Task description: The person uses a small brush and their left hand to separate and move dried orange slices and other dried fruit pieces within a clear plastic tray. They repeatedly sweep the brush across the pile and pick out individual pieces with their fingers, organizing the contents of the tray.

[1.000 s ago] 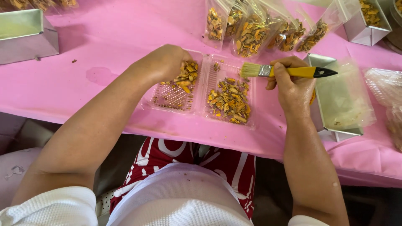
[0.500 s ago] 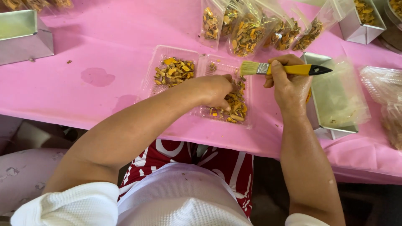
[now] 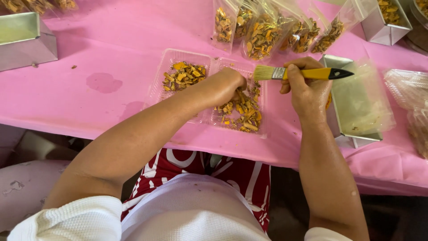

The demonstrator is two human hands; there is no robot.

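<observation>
Paintbrush (image 3: 303, 73) with the yellow handle sits level in the right hand (image 3: 307, 91), fingers clamped round it, above the desk's (image 3: 111, 53) near edge. Left hand (image 3: 227, 85) digs into the right half of the clear tray (image 3: 167, 71) of orange chips (image 3: 243, 114); can't tell how its fingers are.

My left hand (image 3: 229, 82) reaches forward across my body, knuckles up, fingers curled downward. My right hand (image 3: 307, 89) sits beside it, fist closed, thumb on top, forearm running straight back toward me.
</observation>
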